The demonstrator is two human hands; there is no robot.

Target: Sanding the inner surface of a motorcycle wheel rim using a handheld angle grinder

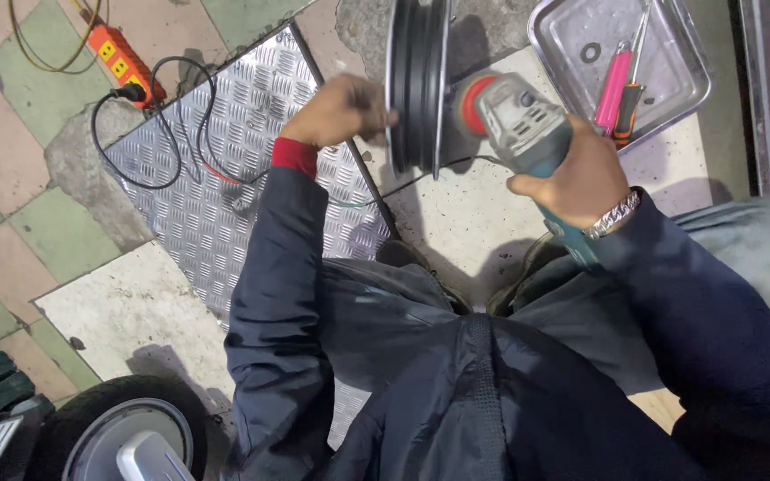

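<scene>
Nearest the camera: dark blue jacket sleeves (278, 294) and grey trousers of the person, filling the lower middle of the head view.
Left hand (342, 110): curled closed against the left edge of the wheel rim, fingers wrapped on the rim's lip; a red cuff (295, 156) shows at the wrist.
Wheel rim (419, 85): dark metal, standing upright on its edge on the floor, seen edge-on; it sits between the two hands, touching the left hand and just beside the grinder's head.
Right hand (572, 176): clenched around the body of the angle grinder, with a metal bracelet (614, 214) at the wrist.
Angle grinder (519, 125): grey and teal, its red-ringed head pressed against the right face of the wheel rim; its thin black cord runs left under the rim.
Chequer plate (225, 178): ribbed metal sheet lying on the floor to the left of the rim, under the left forearm.
Power strip (122, 64): orange, at the upper left, with a black cable plugged in and looping over the plate.
Metal tray (670, 44): upper right, well apart from the hands, holding a pink-handled tool (614, 87) and a washer.
Tyre (118, 428): small wheel with a black tyre at the lower left corner.
</scene>
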